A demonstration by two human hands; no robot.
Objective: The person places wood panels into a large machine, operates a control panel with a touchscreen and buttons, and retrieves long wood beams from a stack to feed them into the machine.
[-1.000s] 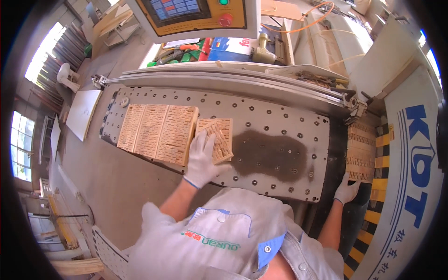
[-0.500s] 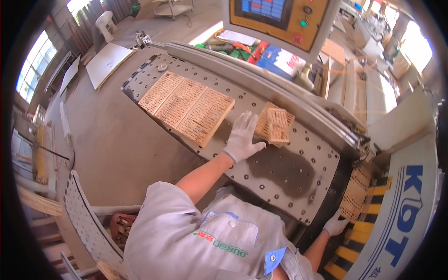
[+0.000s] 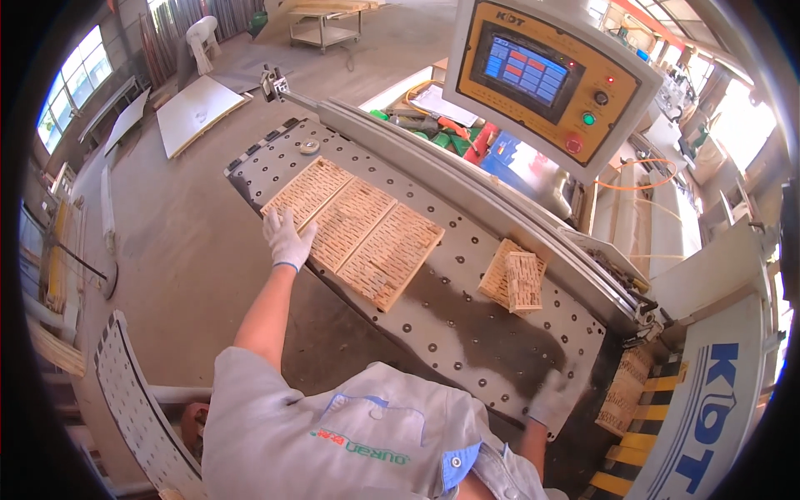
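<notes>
My left hand (image 3: 286,240), in a whitish work glove, is at the near left end of a row of three pale slotted wooden panels (image 3: 346,218). Its fingers are spread at the panel edge; nothing is visibly gripped. The panels lie side by side on a grey perforated machine table (image 3: 433,348). My right hand (image 3: 552,402), also gloved and smeared by motion, hovers at or just over the table's near right corner. Two smaller slotted wooden pieces, the upper one (image 3: 524,282) crossing the lower one (image 3: 493,277), lie farther right on the table.
Another slotted wooden stack (image 3: 627,390) stands beside yellow-and-black stripes (image 3: 648,417) at the right. A long metal rail (image 3: 492,196) runs behind the table. Above it hangs a control panel (image 3: 533,79) with a screen and buttons. A round metal piece (image 3: 309,147) sits at the far left.
My left hand has moved left, from beside the small pieces to the row's left end. My right hand has left the stack by the stripes and come over the table. The view has shifted.
</notes>
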